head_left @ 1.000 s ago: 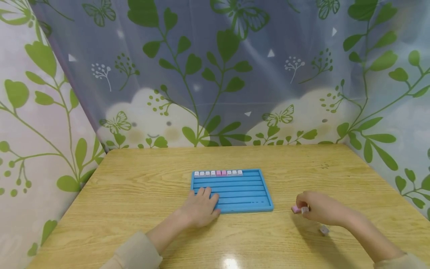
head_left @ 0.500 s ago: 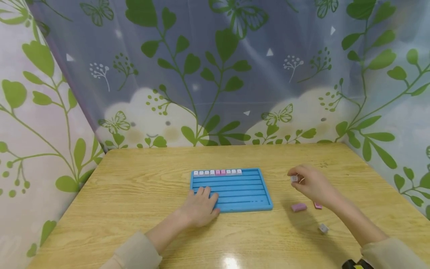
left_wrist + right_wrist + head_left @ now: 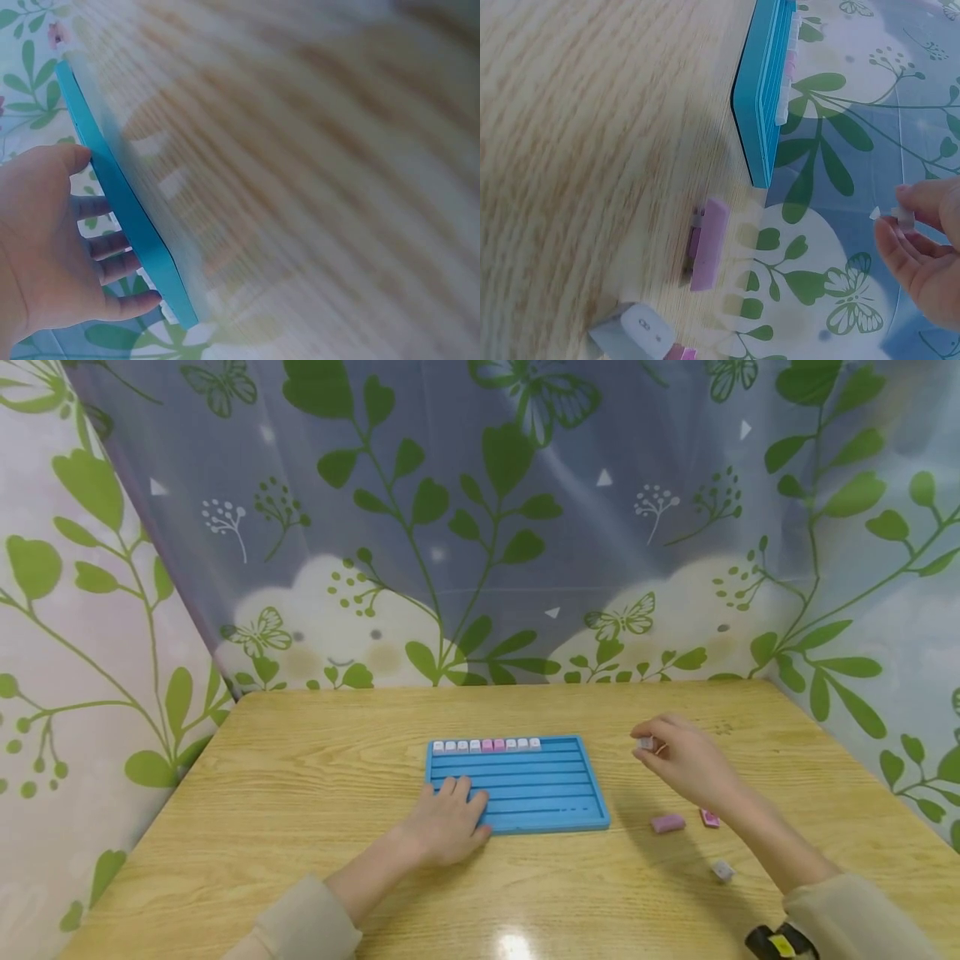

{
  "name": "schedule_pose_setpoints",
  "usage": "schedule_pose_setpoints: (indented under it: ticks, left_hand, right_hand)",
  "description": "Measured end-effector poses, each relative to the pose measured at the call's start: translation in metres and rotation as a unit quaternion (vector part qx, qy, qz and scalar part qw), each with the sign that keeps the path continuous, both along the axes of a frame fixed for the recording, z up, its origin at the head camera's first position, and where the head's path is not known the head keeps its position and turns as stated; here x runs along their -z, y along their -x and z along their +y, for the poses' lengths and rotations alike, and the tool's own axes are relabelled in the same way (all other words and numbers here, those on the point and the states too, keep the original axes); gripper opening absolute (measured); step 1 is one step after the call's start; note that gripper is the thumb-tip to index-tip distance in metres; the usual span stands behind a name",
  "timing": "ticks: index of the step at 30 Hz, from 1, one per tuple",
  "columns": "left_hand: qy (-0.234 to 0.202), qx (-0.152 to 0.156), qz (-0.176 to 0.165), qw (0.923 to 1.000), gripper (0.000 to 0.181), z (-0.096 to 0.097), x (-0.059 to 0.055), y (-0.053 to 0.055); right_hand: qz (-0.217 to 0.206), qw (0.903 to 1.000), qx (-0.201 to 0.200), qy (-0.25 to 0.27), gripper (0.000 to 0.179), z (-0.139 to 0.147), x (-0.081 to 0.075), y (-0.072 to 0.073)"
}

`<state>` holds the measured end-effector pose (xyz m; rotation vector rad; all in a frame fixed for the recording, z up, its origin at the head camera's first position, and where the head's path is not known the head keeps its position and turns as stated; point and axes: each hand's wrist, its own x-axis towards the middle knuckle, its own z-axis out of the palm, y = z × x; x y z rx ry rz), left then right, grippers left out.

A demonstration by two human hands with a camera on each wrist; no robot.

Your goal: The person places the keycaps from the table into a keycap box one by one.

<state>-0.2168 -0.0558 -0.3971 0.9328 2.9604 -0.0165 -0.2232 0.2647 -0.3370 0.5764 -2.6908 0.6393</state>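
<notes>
In the head view a blue keycap tray (image 3: pixel 525 785) lies on the table, with a row of white and pink keycaps (image 3: pixel 487 746) along its far ledge. My left hand (image 3: pixel 446 827) rests on its near left corner, fingers spread over the ledges. The left wrist view has the thumb of my left hand (image 3: pixel 56 240) against the edge of the tray (image 3: pixel 124 195). Between thumb and fingertips my right hand (image 3: pixel 686 760) pinches a small white keycap (image 3: pixel 645 743), raised right of the tray. In the right wrist view, that keycap (image 3: pixel 904 218) shows between the fingertips.
On the wooden table (image 3: pixel 315 760), right of the tray, lie a long pink keycap (image 3: pixel 668 823), a smaller pink keycap (image 3: pixel 709 817) and a white keycap (image 3: pixel 722 870). A printed curtain (image 3: pixel 495 527) hangs behind and beside the table. A black and yellow device (image 3: pixel 782 942) sits at the right wrist.
My right hand has lifted a white keycap from beside the long pink one and carried it up and away, slightly left. The left hand has stayed on the tray.
</notes>
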Motion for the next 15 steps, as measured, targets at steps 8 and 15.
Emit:
schedule_pose_setpoints:
  ticks: [8, 15]
  left_hand:
    - [0.004, 0.000, -0.001, 1.0000, 0.048, 0.000, 0.000, 0.001]
    - [0.002, 0.002, 0.001, 1.0000, 0.047, -0.001, -0.001, 0.000]
  right_hand:
    - [-0.010, 0.9998, -0.011, 0.014, 0.018, -0.003, 0.005, 0.008]
    - [0.012, 0.9996, -0.019, 0.014, 0.007, -0.005, 0.007, 0.014]
